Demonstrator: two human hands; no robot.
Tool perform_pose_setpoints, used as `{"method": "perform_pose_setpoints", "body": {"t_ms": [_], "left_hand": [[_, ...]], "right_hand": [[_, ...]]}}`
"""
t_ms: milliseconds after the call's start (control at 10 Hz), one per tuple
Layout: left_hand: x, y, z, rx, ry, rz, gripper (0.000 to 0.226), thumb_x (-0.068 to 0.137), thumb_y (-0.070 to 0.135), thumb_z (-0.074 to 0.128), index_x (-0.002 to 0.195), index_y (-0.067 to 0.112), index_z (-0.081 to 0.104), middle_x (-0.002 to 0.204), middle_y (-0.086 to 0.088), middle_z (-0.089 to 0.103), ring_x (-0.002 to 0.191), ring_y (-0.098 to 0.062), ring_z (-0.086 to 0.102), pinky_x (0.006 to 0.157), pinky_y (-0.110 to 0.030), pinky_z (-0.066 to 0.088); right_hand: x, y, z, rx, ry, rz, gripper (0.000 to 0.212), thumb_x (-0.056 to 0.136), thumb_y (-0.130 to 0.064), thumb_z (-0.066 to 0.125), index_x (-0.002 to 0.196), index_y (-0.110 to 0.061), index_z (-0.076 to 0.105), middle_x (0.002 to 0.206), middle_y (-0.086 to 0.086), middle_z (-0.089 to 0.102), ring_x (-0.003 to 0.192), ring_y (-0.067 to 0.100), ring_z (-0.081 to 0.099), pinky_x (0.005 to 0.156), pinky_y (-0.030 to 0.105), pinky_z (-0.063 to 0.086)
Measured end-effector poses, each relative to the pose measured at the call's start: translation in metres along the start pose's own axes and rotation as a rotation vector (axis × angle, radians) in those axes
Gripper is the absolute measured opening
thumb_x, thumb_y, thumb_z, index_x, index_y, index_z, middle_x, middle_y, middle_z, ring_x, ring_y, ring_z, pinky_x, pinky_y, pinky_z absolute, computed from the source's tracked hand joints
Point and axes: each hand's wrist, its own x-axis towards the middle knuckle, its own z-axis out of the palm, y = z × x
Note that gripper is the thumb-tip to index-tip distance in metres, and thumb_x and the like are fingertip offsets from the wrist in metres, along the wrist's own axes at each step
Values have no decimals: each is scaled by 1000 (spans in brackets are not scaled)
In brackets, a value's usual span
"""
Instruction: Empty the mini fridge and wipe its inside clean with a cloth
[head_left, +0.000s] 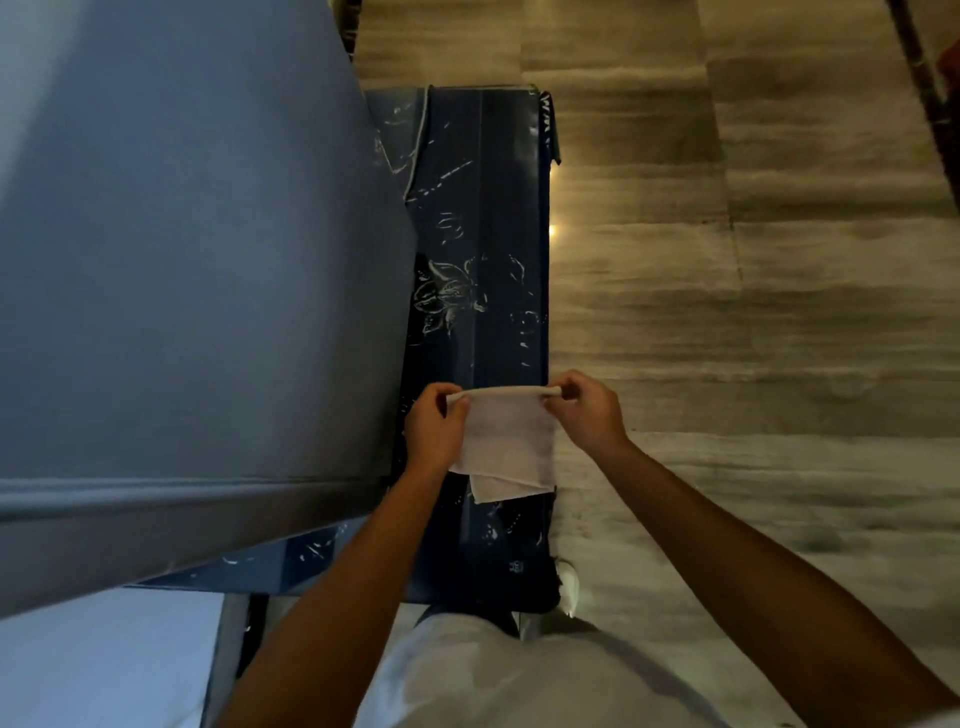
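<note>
Where the head view looks steeply down, the wood-grain floor (727, 260) fills the right half of the frame, lit by two small bright reflections near the edge of the fridge door. The mini fridge (197, 270) occupies the left half, its flat blue-grey top surface nearest the camera. Its door (478, 218) stands swung open beside the top, a dark blue panel with a pale floral pattern, seen edge-on from above and running from the upper middle of the frame down toward the person. The interior of the fridge is not visible from this angle, so its contents cannot be told. The person's pale garment (509, 680) shows at the bottom centre, with both bare forearms reaching forward from it. A pale shoe tip (569, 590) rests on the floor just beside the lower corner of the door. The cloth (506, 441), white and folded, hangs above the door's upper edge, stretched flat. The left hand (436, 431) pinches the cloth's upper left corner, and the right hand (587, 415) pinches its upper right corner; both are closed on the cloth and held apart by its width.
</note>
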Motion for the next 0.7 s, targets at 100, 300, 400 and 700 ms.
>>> {"method": "perform_pose_setpoints", "body": {"t_ms": [100,300,400,700], "left_hand": [[11,0,4,28,21,17,35,98,13,68,131,10,60,128,-13,66,117,-29,64,100,-40,53],[13,-16,10,539,-107,362,54,95,31,71,144,16,54,161,-7,42,151,-33,34,125,-49,33],[14,-23,13,837,-341,379,65,100,46,61,156,23,39,173,-2,19,162,-34,6,131,-53,17],[-1,0,4,979,-296,455,59,104,40,54,156,21,35,174,-5,11,162,-34,1,133,-54,11]], "right_hand": [[11,-3,7,-69,13,3,24,86,-17,72,109,-19,67,93,4,73,88,26,69,76,35,54],[-3,-1,17,-467,47,-292,54,87,-21,64,139,-13,49,142,11,52,130,29,50,104,42,45],[-16,10,26,-879,-176,-390,69,92,-40,55,151,-10,33,164,14,20,152,35,15,121,52,21],[-20,-6,10,-929,-295,-364,75,93,-45,56,153,-15,24,164,11,13,152,31,13,120,50,24]]}}
